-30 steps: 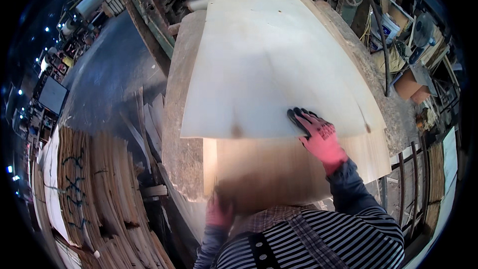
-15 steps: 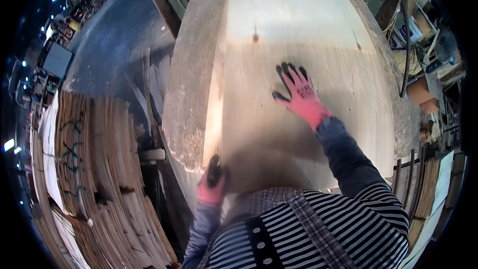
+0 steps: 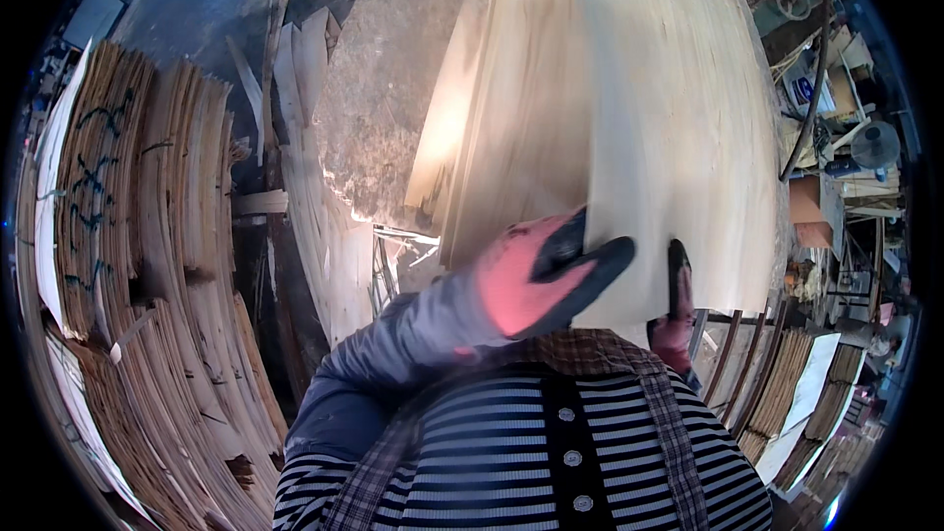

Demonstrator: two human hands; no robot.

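Note:
A pale, thin wood veneer sheet (image 3: pixel 678 138) lies over the stack of veneer (image 3: pixel 521 128) on the worktable, its left edge slightly lifted. My left hand (image 3: pixel 536 280), in a pink glove with black fingers, reaches across my body to that edge. Its thumb lies over the sheet, and the other fingertips go behind it. At the near edge, my right hand (image 3: pixel 676 310) grips the sheet, thumb on top; its other fingers are hidden underneath.
The rough worktable (image 3: pixel 364 108) shows left of the veneer. Tall stacks of veneer (image 3: pixel 108 197) stand on the left, with loose strips (image 3: pixel 310 177) beside them. Smaller stacks (image 3: pixel 777 393) stand at the near right, and a small fan (image 3: pixel 875 146) stands farther right.
My right hand has come back from the middle of the sheet to its near edge. My left hand has crossed rightward to the sheet's left edge, which has shifted right, uncovering veneer below.

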